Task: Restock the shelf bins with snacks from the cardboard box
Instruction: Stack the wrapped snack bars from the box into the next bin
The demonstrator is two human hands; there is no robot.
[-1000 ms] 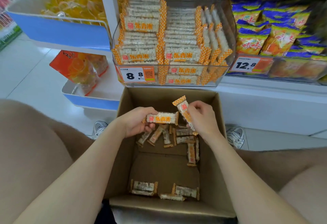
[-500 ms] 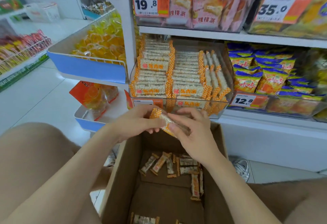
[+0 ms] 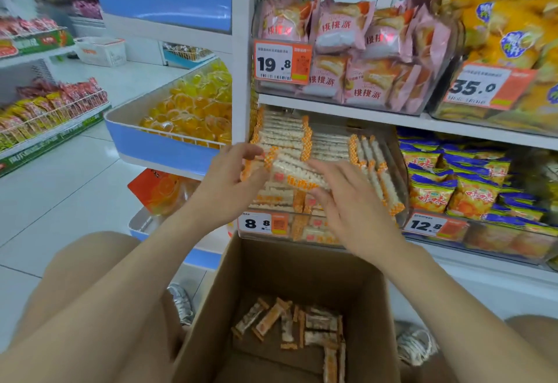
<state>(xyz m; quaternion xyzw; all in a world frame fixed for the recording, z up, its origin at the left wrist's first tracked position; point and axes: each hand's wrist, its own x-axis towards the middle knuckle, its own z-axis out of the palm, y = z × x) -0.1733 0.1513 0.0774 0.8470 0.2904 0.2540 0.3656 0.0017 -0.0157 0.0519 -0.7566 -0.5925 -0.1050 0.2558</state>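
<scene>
Head view looks down along two bare forearms that reach forward from the lower corners and meet at the front of a clear plastic shelf bin (image 3: 400, 189). The left hand (image 3: 225, 180) is raised with the wrist bent back. Its fingers (image 3: 241, 150) curl over and pinch the orange checked end of a white puffed-rice snack bar (image 3: 297, 172) in a clear wrapper. The right hand (image 3: 350, 204) comes in palm down. Its fingers (image 3: 327, 168) lie fairly straight and close together along the top of the same snack bar, and the thumb tucks under it, so both hands hold it roughly level.

The snack bar sits at the bin's open top, just over the stacked rows of matching bars (image 3: 283, 138). Whether it already touches them cannot be told. Blur softens the fingertips and the orange print on the wrapper. The right hand hides the bar's far end and part of the front stacks.

An orange-and-white price tag reading 8.8 (image 3: 262, 224) is on the bin's front wall. Below it a brown cardboard box (image 3: 271, 274) stands open between the person's knees, with its near edge cut off by the frame. Loose wrapped bars (image 3: 305, 325) lie scattered on its floor. A grey sneaker (image 3: 181, 304) shows partly behind the box's left wall.
</scene>
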